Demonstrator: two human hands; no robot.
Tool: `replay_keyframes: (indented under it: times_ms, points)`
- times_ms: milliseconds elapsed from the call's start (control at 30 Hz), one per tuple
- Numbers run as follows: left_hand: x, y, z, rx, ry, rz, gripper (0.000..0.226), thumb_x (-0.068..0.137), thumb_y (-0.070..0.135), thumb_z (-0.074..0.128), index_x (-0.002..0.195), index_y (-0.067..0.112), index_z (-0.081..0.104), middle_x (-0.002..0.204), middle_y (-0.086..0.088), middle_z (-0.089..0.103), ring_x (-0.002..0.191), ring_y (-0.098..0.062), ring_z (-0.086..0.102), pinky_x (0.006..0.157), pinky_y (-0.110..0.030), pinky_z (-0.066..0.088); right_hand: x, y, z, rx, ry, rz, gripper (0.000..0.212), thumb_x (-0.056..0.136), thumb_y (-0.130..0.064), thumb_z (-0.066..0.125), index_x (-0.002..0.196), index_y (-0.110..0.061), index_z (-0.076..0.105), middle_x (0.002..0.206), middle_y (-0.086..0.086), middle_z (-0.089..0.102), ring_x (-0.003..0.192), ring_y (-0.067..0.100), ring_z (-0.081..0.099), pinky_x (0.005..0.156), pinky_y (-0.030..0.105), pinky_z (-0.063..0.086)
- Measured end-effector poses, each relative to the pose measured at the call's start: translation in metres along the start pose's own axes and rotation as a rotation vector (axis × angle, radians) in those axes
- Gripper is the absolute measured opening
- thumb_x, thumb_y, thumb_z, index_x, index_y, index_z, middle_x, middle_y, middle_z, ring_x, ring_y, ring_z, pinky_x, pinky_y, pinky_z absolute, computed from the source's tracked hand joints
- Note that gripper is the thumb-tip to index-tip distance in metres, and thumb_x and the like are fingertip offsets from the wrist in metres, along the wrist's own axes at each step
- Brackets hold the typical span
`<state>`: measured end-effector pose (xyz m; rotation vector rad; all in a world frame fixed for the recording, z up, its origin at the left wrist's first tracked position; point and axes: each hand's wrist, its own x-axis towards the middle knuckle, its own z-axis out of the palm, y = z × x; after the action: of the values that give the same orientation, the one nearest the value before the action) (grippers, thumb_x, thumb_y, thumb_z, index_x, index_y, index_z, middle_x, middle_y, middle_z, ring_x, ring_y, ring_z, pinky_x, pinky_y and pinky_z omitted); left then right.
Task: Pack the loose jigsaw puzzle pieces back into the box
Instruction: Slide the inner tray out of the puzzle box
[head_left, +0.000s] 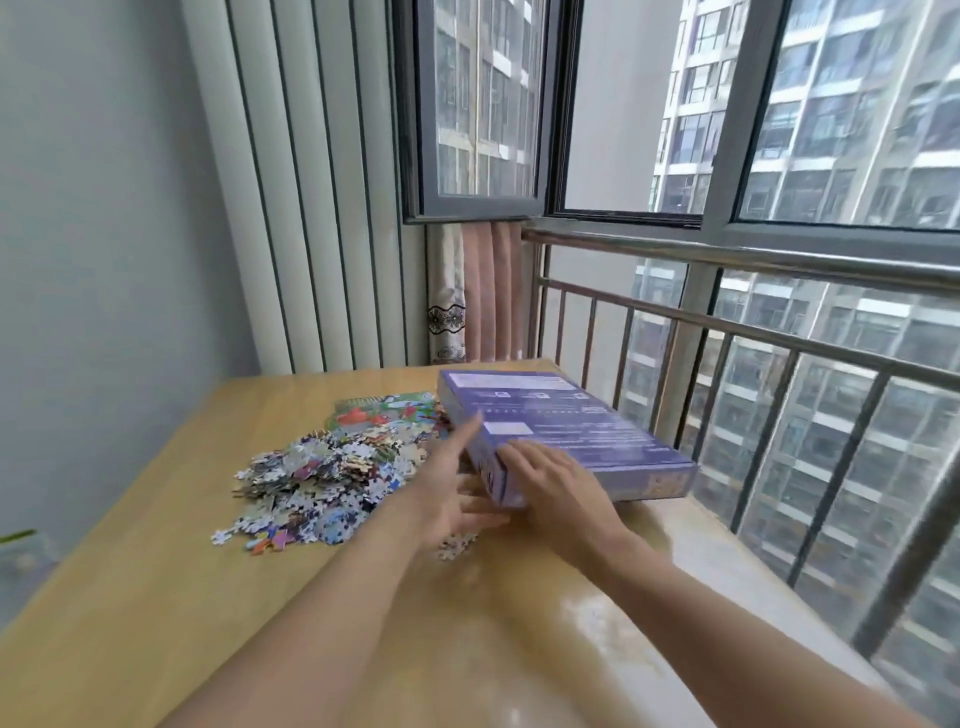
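A home, probably an enclosed balcony in a high-rise flat; a wooden table (156, 519) stands by a railed window (779, 156); pink curtain (493, 291) in the corner; apartment towers (857, 104) outside.

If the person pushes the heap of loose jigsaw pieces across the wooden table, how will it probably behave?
The heap of loose colourful jigsaw pieces would probably spread rather than slide as one body, since strays already lie at its edges. The pieces look thin and flat, so likely light. The glossy wooden table may let them slip easily.
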<state>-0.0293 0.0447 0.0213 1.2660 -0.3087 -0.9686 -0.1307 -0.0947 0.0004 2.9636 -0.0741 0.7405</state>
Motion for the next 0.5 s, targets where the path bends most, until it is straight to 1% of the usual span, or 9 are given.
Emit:
replay_keyframes:
  times_ms: [67, 133, 167, 200, 267, 300, 367, 400, 500]
  points:
    - [0.003, -0.012, 0.008, 0.065, 0.033, 0.015, 0.057, 0.087, 0.044, 0.071, 0.133, 0.018, 0.05, 0.123, -0.015, 0.064, 0.086, -0.031, 0.073, 0.071, -0.043, 0.06, -0.007, 0.001, 0.018, -0.023, -0.018, 0.001, 0.06, 0.075, -0.011, 0.073, 0.133, -0.012, 0.055, 0.132, 0.007, 0.06, 0.123, 0.029, 0.058, 0.103, 0.038, 0.048]
    - [0.012, -0.021, 0.016, 0.057, 0.133, 0.081, 0.042, 0.093, 0.027, 0.066, 0.131, 0.02, 0.05, 0.119, -0.012, 0.066, 0.084, -0.026, 0.071, 0.067, -0.038, 0.06, -0.015, 0.003, 0.024, -0.061, 0.038, 0.074, 0.062, 0.078, -0.017, 0.075, 0.136, -0.01, 0.053, 0.138, 0.008, 0.056, 0.128, 0.031, 0.053, 0.105, 0.043, 0.047]
    - [0.017, -0.024, 0.019, 0.049, 0.182, 0.1, 0.035, 0.095, 0.024, 0.062, 0.129, 0.02, 0.052, 0.118, -0.011, 0.066, 0.088, -0.026, 0.069, 0.069, -0.038, 0.06, -0.021, 0.004, 0.023, -0.076, 0.065, 0.133, 0.063, 0.078, -0.02, 0.077, 0.135, -0.01, 0.054, 0.139, 0.008, 0.056, 0.127, 0.031, 0.054, 0.101, 0.043, 0.05]
    - [0.023, -0.025, 0.019, 0.06, 0.216, 0.119, 0.031, 0.097, 0.023, 0.059, 0.127, 0.02, 0.053, 0.118, -0.01, 0.066, 0.092, -0.026, 0.067, 0.069, -0.036, 0.059, -0.025, 0.007, 0.022, -0.072, 0.105, 0.177, 0.06, 0.077, -0.021, 0.08, 0.131, -0.01, 0.057, 0.137, 0.007, 0.058, 0.123, 0.03, 0.057, 0.094, 0.04, 0.054]
    - [0.032, -0.026, 0.021, 0.117, 0.252, 0.152, 0.028, 0.098, 0.026, 0.054, 0.126, 0.02, 0.053, 0.12, -0.009, 0.063, 0.1, -0.027, 0.065, 0.063, -0.033, 0.056, -0.037, 0.011, 0.021, -0.034, 0.17, 0.2, 0.05, 0.076, -0.013, 0.081, 0.121, -0.013, 0.06, 0.126, 0.002, 0.063, 0.112, 0.026, 0.062, 0.075, 0.032, 0.056]
    - [0.037, -0.028, 0.022, 0.154, 0.273, 0.156, 0.028, 0.099, 0.026, 0.052, 0.126, 0.019, 0.053, 0.12, -0.009, 0.061, 0.103, -0.027, 0.064, 0.061, -0.032, 0.055, -0.043, 0.011, 0.021, -0.017, 0.175, 0.189, 0.049, 0.075, -0.008, 0.08, 0.12, -0.014, 0.061, 0.121, -0.001, 0.065, 0.108, 0.025, 0.063, 0.073, 0.03, 0.056]
    - [0.043, -0.033, 0.022, 0.214, 0.321, 0.151, 0.027, 0.1, 0.025, 0.049, 0.124, 0.014, 0.054, 0.118, -0.01, 0.06, 0.104, -0.029, 0.063, 0.06, -0.033, 0.055, -0.051, 0.01, 0.024, -0.017, 0.169, 0.147, 0.051, 0.071, -0.004, 0.081, 0.118, -0.014, 0.063, 0.114, -0.002, 0.067, 0.104, 0.022, 0.064, 0.079, 0.028, 0.055]
    - [0.044, -0.036, 0.023, 0.234, 0.347, 0.153, 0.026, 0.101, 0.024, 0.047, 0.123, 0.013, 0.055, 0.117, -0.01, 0.061, 0.104, -0.03, 0.063, 0.062, -0.034, 0.056, -0.053, 0.01, 0.026, -0.024, 0.173, 0.133, 0.048, 0.07, -0.003, 0.081, 0.114, -0.014, 0.065, 0.111, -0.002, 0.067, 0.101, 0.022, 0.064, 0.08, 0.029, 0.055]
    - [0.046, -0.048, 0.023, 0.282, 0.378, 0.145, 0.024, 0.102, 0.025, 0.043, 0.121, 0.014, 0.053, 0.116, -0.01, 0.062, 0.101, -0.031, 0.064, 0.065, -0.038, 0.058, -0.06, 0.013, 0.035, 0.01, 0.165, 0.156, 0.039, 0.069, 0.002, 0.078, 0.102, -0.016, 0.069, 0.108, 0.0, 0.069, 0.099, 0.026, 0.066, 0.083, 0.035, 0.056]
